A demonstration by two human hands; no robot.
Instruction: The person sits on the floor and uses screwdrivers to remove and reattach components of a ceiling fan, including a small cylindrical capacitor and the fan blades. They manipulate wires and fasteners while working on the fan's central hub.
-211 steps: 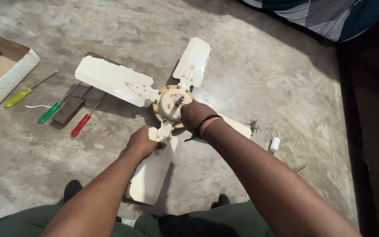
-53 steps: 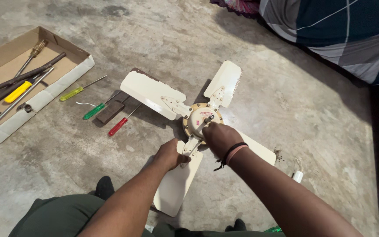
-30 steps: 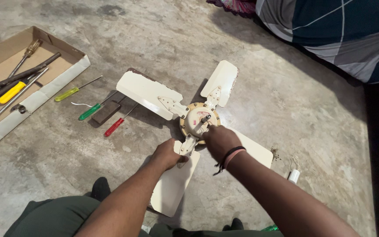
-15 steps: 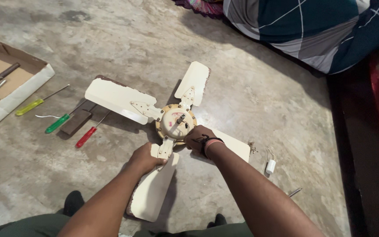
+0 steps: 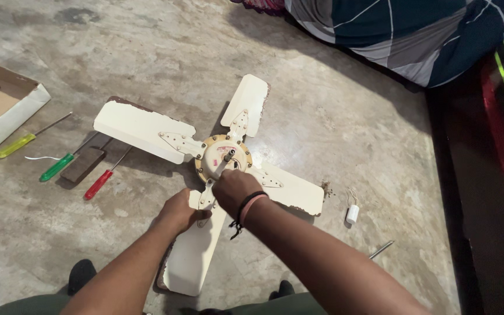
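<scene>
A cream ceiling fan with several blades lies flat on the concrete floor. Its round motor hub faces up, with a short metal shaft sticking out. My right hand, wearing dark and pink wristbands, is closed at the near edge of the hub beside the shaft. My left hand presses on the bracket of the near blade where it meets the hub. What my right fingers grip is hidden under the hand.
Yellow, green and red screwdrivers and a dark block lie left of the fan. A cardboard box sits far left. A small white capacitor and metal rod lie right. Bedding fills the top right.
The view has shifted around the fan. My right hand has slid from the top of the hub to its near edge. My left hand stays on the near blade's bracket.
</scene>
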